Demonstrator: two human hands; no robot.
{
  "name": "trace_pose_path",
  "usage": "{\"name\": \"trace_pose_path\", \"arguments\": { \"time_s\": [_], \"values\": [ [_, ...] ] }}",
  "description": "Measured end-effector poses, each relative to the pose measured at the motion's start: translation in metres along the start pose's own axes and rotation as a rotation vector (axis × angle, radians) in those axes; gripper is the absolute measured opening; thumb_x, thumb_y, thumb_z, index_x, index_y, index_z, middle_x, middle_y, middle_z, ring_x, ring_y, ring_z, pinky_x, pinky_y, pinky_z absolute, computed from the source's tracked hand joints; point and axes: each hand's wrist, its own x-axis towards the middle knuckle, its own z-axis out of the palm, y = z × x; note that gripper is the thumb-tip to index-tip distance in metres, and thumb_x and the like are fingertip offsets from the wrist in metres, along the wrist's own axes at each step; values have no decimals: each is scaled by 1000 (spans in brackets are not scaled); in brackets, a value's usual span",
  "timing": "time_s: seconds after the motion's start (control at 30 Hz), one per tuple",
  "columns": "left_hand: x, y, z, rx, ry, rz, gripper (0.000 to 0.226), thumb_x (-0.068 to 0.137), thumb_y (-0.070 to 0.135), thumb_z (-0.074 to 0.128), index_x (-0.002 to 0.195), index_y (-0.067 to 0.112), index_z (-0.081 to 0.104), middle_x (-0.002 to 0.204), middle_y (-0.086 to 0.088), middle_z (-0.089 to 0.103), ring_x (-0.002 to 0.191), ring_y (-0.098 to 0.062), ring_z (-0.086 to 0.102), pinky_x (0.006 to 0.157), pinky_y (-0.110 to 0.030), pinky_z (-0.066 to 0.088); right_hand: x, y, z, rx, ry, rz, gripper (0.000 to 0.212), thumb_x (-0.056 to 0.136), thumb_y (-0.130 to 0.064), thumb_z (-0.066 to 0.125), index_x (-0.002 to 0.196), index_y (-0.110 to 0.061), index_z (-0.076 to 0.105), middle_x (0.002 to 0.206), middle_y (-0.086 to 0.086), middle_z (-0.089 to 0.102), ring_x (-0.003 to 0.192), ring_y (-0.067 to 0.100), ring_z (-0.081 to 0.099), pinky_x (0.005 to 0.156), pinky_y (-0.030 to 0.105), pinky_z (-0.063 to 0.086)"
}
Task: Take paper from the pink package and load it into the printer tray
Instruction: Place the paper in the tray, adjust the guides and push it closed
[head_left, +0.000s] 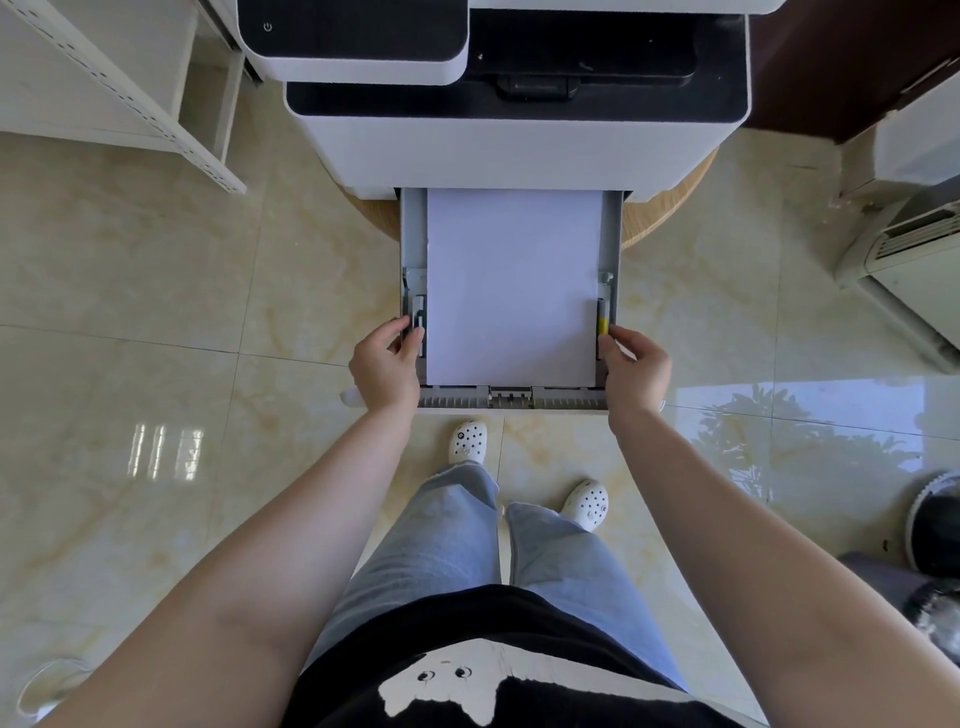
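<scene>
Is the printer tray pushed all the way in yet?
No, the printer tray is pulled out over the floor with the paper exposed, left hand and right hand at its sides.

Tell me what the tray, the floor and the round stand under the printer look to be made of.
Tray: grey plastic by the look, matte, with moulded ribs along its front edge.
Floor: glossy stone or ceramic tiles, likely; grout lines, veining and window reflections show.
Round stand: wood or wood-look laminate; pale grain shows.
</scene>
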Motion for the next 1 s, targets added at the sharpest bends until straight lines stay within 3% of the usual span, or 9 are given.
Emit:
{"name": "trace_pose_path", "arguments": {
  "time_s": [0.17, 0.23, 0.33, 0.43, 0.5, 0.63, 0.73, 0.87, 1.0],
  "values": [
    [5, -2, 1, -111, 6, -106, 27, 83, 12, 71, 110, 9, 71, 110, -6, 72, 92, -13, 67, 83, -15, 47, 2, 0, 1, 29, 8, 27, 19, 82, -22, 69, 100, -20, 75, 96, 0, 76, 71, -1, 65, 56, 15, 44],
    [4, -1, 4, -123, 7, -118, 26, 82, 10, 71, 108, 9, 72, 107, -6, 73, 89, -12, 65, 80, -15, 46, 1, -2, 4, 57, 3, 12, 11, 82, -16, 69, 89, -21, 75, 96, 10, 76, 65, 3, 61, 54, 18, 47],
    [4, 1, 6, -119, 2, -115, 25, 80, 9, 72, 105, 8, 72, 101, -5, 73, 86, -14, 65, 85, -23, 49, 1, -3, 6, 51, 0, -21, 25, 82, -11, 67, 65, -29, 67, 94, 28, 69, 66, 14, 52, 60, 26, 43],
    [4, 1, 4, -74, -30, -77, 29, 79, 15, 75, 106, 8, 70, 110, -8, 71, 95, -20, 65, 89, -28, 49, 3, -3, 4, 52, -32, -3, 7, 82, -13, 68, 82, -20, 71, 84, 11, 73, 68, 15, 58, 62, 24, 46],
    [1, 1, 5, 22, -57, -12, 36, 76, 20, 77, 108, 10, 64, 117, -7, 66, 107, -23, 60, 94, -32, 46, 3, -3, 5, 43, -52, -8, 11, 81, -15, 70, 92, -15, 70, 79, 0, 70, 71, 15, 61, 65, 27, 49],
    [-3, 0, 10, 158, -77, 115, 49, 73, 13, 78, 114, 6, 52, 120, -12, 54, 108, -23, 51, 82, -21, 35, 1, -2, 7, -19, -67, -47, 18, 77, -13, 72, 93, -17, 67, 80, 5, 65, 69, 17, 58, 65, 30, 49],
    [-5, 0, 14, 198, -58, 135, 48, 73, 9, 75, 114, 4, 50, 120, -15, 51, 106, -27, 52, 74, -23, 34, 2, -1, 9, -45, -52, -63, 17, 77, -10, 69, 91, -18, 66, 78, 6, 64, 65, 17, 54, 59, 25, 43],
    [-4, -3, 14, 159, -29, 156, 40, 80, 15, 72, 113, 3, 53, 119, -16, 56, 107, -27, 53, 79, -19, 33, 2, -1, 9, -6, -32, -50, 10, 78, -15, 70, 85, -21, 66, 69, 1, 61, 58, 12, 51, 54, 22, 40],
    [2, -7, 10, 117, -30, 115, 29, 84, 14, 68, 110, 6, 57, 118, -12, 61, 108, -26, 55, 85, -25, 37, 4, 2, 7, 68, -23, -22, 6, 83, -17, 68, 80, -22, 67, 62, -5, 63, 47, 2, 51, 48, 17, 41]
  ]
}}
